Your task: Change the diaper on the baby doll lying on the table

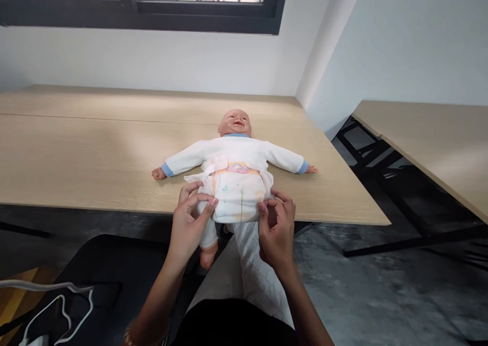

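Observation:
A baby doll (235,155) lies on its back on a pale wood table (95,152), in a white top with blue cuffs. Around its middle sits a white disposable diaper (236,196) with a pink printed band. My left hand (188,224) grips the diaper's near left side between fingers and thumb. My right hand (276,229) holds its near right side. The doll's bare leg (209,247) hangs past the table's front edge, and its other leg is hidden behind my right hand and the diaper.
A second wood table (427,147) stands to the right on a black metal frame. White cloth (244,269) lies over my lap below the table edge. A black seat (102,264) with a white cable (64,305) is at lower left. A dark-framed window and white walls are beyond the table.

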### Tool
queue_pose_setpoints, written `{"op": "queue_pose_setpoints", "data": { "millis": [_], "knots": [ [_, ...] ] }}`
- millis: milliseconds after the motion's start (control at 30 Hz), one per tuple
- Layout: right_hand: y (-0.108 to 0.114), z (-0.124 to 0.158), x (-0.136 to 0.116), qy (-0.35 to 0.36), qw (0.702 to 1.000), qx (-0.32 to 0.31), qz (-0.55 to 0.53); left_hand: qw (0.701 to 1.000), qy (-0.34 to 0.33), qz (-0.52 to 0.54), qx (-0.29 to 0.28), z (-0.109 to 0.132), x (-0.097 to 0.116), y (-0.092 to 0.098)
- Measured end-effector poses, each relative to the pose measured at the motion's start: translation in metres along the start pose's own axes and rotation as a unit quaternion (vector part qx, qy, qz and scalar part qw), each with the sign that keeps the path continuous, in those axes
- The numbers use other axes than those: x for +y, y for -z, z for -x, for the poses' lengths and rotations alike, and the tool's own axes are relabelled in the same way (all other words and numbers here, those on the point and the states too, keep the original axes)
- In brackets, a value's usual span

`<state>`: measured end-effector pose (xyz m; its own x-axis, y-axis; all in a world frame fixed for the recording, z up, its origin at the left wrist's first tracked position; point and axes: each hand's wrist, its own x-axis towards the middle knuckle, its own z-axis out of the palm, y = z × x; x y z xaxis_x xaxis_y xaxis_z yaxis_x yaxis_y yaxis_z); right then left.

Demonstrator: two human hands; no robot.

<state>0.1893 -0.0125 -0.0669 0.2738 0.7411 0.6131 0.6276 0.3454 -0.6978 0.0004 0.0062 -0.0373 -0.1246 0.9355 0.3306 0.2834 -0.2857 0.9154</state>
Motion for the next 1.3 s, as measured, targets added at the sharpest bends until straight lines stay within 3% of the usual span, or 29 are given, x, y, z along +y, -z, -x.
{"op": "queue_pose_setpoints", "data": {
  "millis": [267,467,667,767,833,933,1000,1067,1167,1300],
  "knots": [
    [0.008,-0.006,-0.007,-0.055,0.997,-0.013,-0.055,0.999,-0.036,-0.025,0.019,-0.005,0.001,0.004],
    [0.003,-0.022,-0.009,-0.084,0.994,-0.023,-0.063,0.996,-0.072,-0.054,0.016,-0.024,0.003,-0.007],
    [-0.006,-0.023,-0.008,-0.072,0.997,-0.027,-0.034,0.999,-0.036,0.006,-0.008,-0.026,-0.001,-0.012],
    [-0.004,-0.026,-0.002,-0.084,0.994,-0.028,-0.060,0.998,-0.009,0.054,0.014,-0.026,-0.002,-0.010],
    [0.000,-0.032,0.007,-0.122,0.986,-0.026,-0.113,0.989,0.041,0.127,0.057,-0.031,-0.004,-0.005],
    [0.009,-0.048,0.026,-0.234,0.948,-0.043,-0.210,0.939,0.175,0.269,0.124,-0.048,-0.008,0.011],
    [0.014,-0.061,0.037,-0.311,0.906,-0.077,-0.276,0.891,0.275,0.343,0.114,-0.062,-0.009,0.021],
    [0.016,-0.076,0.044,-0.364,0.862,-0.113,-0.334,0.851,0.345,0.391,0.066,-0.075,-0.008,0.026],
    [0.011,-0.097,0.048,-0.410,0.798,-0.189,-0.400,0.809,0.397,0.433,-0.026,-0.093,-0.006,0.022],
    [-0.006,-0.124,0.050,-0.429,0.729,-0.303,-0.438,0.788,0.433,0.420,-0.125,-0.122,-0.007,0.007]
  ]
}}
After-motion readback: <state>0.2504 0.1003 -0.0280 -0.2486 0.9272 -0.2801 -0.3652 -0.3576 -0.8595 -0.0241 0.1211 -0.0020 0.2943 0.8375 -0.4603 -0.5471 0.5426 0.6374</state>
